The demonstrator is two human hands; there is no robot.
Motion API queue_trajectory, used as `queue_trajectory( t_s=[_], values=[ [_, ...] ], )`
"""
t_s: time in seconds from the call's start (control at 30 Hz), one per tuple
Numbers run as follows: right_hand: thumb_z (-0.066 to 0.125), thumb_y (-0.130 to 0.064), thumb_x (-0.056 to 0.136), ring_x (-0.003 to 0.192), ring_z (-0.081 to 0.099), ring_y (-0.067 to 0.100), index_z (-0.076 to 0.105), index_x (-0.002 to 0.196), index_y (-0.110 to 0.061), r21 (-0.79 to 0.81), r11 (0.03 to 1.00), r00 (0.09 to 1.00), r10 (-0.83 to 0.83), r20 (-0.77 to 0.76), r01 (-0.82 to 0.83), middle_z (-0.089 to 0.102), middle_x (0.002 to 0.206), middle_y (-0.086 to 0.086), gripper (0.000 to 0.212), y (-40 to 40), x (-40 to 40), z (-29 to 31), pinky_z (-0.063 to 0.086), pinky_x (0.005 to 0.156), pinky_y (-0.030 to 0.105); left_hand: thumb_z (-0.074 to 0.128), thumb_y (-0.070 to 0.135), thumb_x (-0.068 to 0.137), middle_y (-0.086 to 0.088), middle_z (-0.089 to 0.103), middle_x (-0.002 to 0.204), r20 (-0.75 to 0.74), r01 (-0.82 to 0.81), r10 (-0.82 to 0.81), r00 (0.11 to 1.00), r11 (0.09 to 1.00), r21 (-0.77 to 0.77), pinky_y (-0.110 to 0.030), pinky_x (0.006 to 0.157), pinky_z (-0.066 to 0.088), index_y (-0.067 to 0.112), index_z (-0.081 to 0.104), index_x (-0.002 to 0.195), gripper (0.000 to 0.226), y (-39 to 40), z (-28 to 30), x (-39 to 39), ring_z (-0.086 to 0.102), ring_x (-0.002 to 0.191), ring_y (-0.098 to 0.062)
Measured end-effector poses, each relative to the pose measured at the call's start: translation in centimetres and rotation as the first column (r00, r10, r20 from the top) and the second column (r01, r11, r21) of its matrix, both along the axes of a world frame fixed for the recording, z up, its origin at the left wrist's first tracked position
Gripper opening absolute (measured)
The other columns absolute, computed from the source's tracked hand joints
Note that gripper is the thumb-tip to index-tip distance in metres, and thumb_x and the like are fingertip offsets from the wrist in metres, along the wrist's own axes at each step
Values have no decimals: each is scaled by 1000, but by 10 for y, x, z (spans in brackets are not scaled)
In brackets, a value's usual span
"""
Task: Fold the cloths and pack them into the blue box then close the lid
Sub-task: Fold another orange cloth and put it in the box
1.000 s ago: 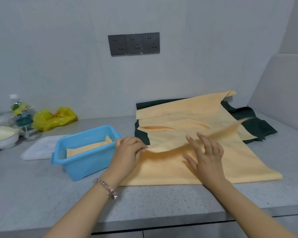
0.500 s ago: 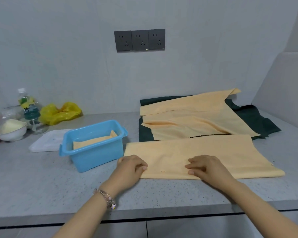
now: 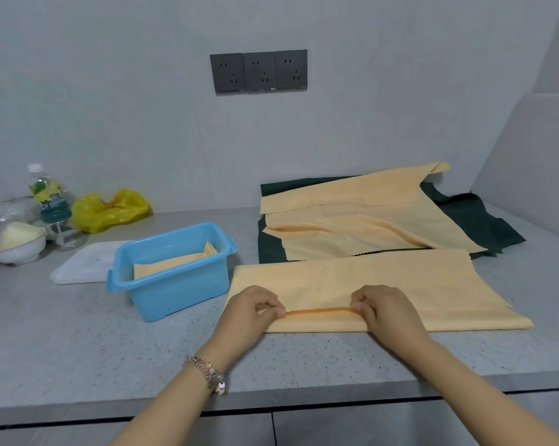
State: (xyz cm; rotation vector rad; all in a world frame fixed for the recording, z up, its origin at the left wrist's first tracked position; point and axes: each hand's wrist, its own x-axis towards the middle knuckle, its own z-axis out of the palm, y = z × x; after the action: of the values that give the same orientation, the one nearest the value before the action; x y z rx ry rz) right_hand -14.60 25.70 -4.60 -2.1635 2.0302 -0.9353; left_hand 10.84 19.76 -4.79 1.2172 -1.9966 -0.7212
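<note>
A: What takes up the counter [image 3: 78,342]?

B: Mostly cloth. A pile [image 3: 361,220] of orange sheets over a dark green one sits at the back right, likely waiting its turn. In front lies the orange cloth [image 3: 384,284] being worked, folded into a long band along the near edge.

A: And the box [image 3: 172,284]?

B: Blue, lid off, just left of the band, so a finished fold has a short trip. One folded cloth [image 3: 175,260] is already inside. The white lid [image 3: 82,267] lies flat behind it to the left.

A: The hands?

B: Left hand [image 3: 252,312] and right hand [image 3: 387,309] each pinch the band's near part, raising a small ridge between them, I think to start the next fold evenly.
</note>
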Motion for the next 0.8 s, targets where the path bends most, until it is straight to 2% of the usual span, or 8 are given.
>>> queue_trajectory(
  t_s=[0.07, 0.13, 0.27, 0.5, 0.67, 0.8],
  values=[
    [64, -8, 84, 78, 60, 21, 66, 78, -14, -146, 989, 999, -1, -41, -5, 68, 80, -4, 9, 8, 3, 4, 40, 76, 30, 75, 25, 77, 19, 63, 96, -7, 12, -12, 1000, 1000, -15, -3, 81, 41, 38, 71, 71, 16, 1, 3, 3, 57, 90, 9],
    [71, -3, 78, 68, 61, 22, 64, 71, -15, -220, 975, 993, 19, -119, -45, 66, 71, -4, 15, 17, 7, 3, 45, 69, 32, 75, 24, 78, 20, 63, 98, 25, 34, -33, 999, 999, -27, -5, 83, 41, 40, 71, 71, 18, 3, 3, 7, 57, 92, 9],
    [74, 1, 74, 68, 64, 24, 65, 68, -14, -175, 981, 984, 51, -169, -80, 67, 70, -1, 18, 25, 10, -8, 46, 69, 28, 73, 24, 80, 21, 61, 102, 136, 41, -36, 990, 999, -33, -9, 88, 40, 35, 73, 76, 12, 9, -5, 11, 55, 95, 7],
    [75, 3, 72, 69, 64, 24, 65, 73, -12, -192, 972, 984, 111, -140, -137, 68, 75, -1, 17, 30, 12, -4, 49, 67, 32, 72, 19, 81, 21, 63, 99, -20, 11, -13, 1000, 995, -97, -11, 90, 43, 29, 74, 80, 10, 15, -12, 12, 54, 101, 10],
    [59, -11, 89, 85, 58, 20, 66, 85, -13, -29, 994, 988, 101, -115, -105, 67, 88, -2, 8, 29, 8, -10, 40, 76, 26, 71, 27, 82, 26, 59, 97, 108, 67, -52, 993, 987, -143, -12, 88, 43, 28, 74, 84, 4, 17, -18, 16, 52, 101, 11],
    [56, -12, 90, 91, 55, 19, 64, 87, -14, 15, 994, 990, 112, -84, -111, 65, 93, -2, 9, 28, 8, -10, 39, 78, 26, 70, 28, 82, 24, 58, 95, 161, 74, -41, 986, 976, -206, -16, 86, 44, 27, 73, 86, 5, 20, -16, 16, 53, 97, 6]
  ],
)
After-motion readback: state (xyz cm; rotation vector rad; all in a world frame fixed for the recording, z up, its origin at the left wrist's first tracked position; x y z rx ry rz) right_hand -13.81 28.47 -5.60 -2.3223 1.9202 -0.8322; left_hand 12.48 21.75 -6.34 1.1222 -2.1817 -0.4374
